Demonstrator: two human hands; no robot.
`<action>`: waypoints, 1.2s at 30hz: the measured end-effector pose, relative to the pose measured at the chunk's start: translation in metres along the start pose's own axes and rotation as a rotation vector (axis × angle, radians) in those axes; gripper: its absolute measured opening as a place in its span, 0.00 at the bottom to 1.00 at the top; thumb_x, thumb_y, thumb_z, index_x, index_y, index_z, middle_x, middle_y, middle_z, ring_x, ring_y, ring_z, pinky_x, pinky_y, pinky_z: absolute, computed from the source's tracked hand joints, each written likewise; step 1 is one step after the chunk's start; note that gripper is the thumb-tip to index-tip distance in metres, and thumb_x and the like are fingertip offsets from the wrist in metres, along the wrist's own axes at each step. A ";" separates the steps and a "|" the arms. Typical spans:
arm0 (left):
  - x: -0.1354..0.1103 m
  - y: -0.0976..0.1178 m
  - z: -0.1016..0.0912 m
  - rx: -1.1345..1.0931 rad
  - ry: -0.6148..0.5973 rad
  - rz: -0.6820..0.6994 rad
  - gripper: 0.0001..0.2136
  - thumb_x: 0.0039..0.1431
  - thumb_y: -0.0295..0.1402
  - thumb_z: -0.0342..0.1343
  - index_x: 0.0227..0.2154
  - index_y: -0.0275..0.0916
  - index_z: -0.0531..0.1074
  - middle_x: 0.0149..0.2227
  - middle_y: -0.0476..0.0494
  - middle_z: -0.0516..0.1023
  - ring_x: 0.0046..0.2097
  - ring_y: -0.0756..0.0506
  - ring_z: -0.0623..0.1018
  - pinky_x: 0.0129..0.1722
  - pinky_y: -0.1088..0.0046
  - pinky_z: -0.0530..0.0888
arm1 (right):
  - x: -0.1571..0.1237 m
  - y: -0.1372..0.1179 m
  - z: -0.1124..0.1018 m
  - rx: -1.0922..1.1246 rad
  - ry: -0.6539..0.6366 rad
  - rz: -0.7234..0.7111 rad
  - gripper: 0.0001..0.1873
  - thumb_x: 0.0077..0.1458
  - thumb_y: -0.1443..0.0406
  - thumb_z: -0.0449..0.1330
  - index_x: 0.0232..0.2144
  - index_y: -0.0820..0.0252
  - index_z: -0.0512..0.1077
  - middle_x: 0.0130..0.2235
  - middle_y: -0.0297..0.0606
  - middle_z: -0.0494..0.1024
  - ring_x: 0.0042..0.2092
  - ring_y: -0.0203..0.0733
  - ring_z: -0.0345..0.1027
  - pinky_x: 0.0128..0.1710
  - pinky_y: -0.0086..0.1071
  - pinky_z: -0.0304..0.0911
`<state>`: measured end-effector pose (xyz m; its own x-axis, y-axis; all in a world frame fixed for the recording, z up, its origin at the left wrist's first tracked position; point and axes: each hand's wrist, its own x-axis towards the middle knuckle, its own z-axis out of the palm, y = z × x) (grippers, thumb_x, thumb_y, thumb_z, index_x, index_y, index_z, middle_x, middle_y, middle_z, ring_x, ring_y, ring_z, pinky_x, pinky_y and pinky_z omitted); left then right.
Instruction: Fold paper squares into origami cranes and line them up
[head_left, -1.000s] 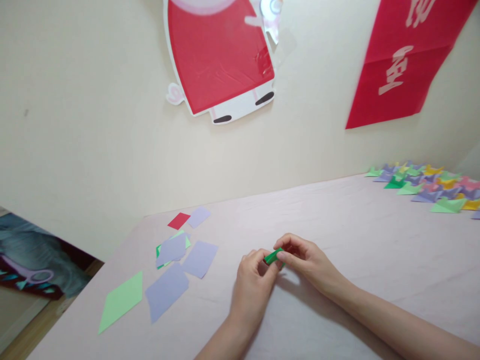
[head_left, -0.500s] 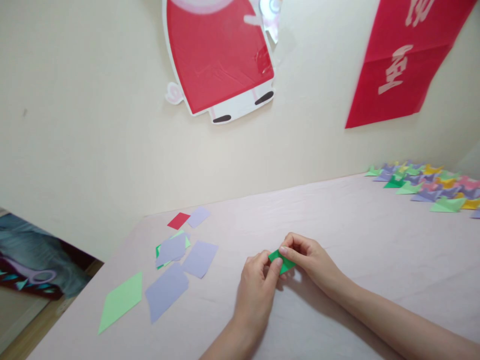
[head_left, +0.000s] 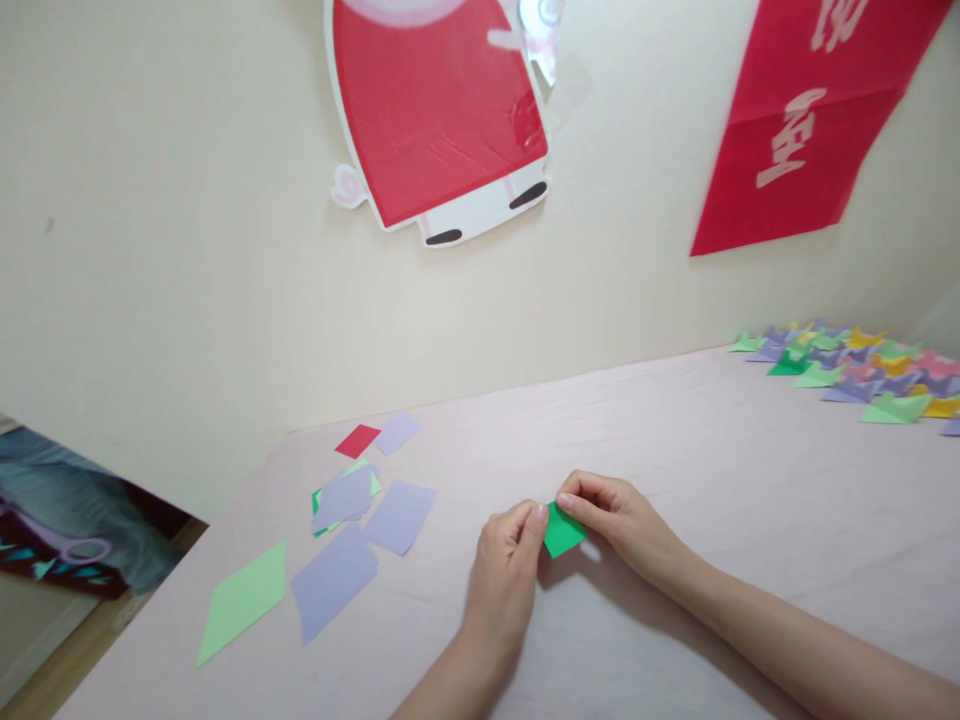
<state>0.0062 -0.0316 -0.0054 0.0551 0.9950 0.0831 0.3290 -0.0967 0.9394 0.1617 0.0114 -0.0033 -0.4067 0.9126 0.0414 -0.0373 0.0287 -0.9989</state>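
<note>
A small piece of dark green paper point(head_left: 564, 533) is pinched between both hands above the pale table cover. My left hand point(head_left: 510, 560) grips its left edge, with thumb and index finger pressed together near the upper left corner. My right hand point(head_left: 611, 510) pinches the top edge close by, its thumb lying over the paper. The paper's flat face shows toward me, and the fingers behind it are hidden.
Purple sheets point(head_left: 335, 583), a light green sheet point(head_left: 244, 602) and a red square point(head_left: 358, 441) lie on the left of the table point(head_left: 450, 660). Rows of folded colored paper pieces point(head_left: 895, 408) stand at the far right. A wall point(head_left: 600, 300) rises behind. Purple-handled scissors point(head_left: 84, 549) show at lower left.
My left thumb has moved up from the middle of the green paper to its upper left edge, so more of its face shows. My right hand has barely moved.
</note>
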 end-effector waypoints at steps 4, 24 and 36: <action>0.000 0.004 0.001 -0.036 -0.022 -0.025 0.19 0.64 0.46 0.47 0.22 0.39 0.60 0.23 0.53 0.59 0.28 0.50 0.60 0.28 0.75 0.59 | 0.000 0.000 -0.002 -0.068 0.030 -0.023 0.20 0.52 0.49 0.60 0.22 0.60 0.69 0.23 0.31 0.67 0.28 0.36 0.59 0.29 0.29 0.57; -0.003 0.003 -0.003 -0.039 0.043 -0.163 0.25 0.66 0.48 0.40 0.18 0.39 0.62 0.18 0.52 0.66 0.22 0.50 0.67 0.27 0.74 0.64 | -0.005 -0.002 0.007 -0.085 -0.103 -0.030 0.16 0.61 0.51 0.52 0.41 0.55 0.59 0.24 0.26 0.66 0.28 0.37 0.61 0.30 0.29 0.55; -0.022 -0.001 -0.023 0.803 -0.236 0.546 0.17 0.61 0.23 0.46 0.52 0.41 0.67 0.53 0.42 0.72 0.54 0.42 0.69 0.52 0.62 0.65 | -0.007 0.013 0.001 -0.917 -0.034 -0.199 0.12 0.56 0.72 0.50 0.42 0.59 0.67 0.36 0.42 0.76 0.39 0.48 0.67 0.40 0.39 0.59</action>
<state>-0.0165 -0.0525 -0.0002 0.5457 0.7876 0.2863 0.7379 -0.6135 0.2812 0.1631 0.0046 -0.0167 -0.4970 0.8444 0.2000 0.6192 0.5065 -0.6001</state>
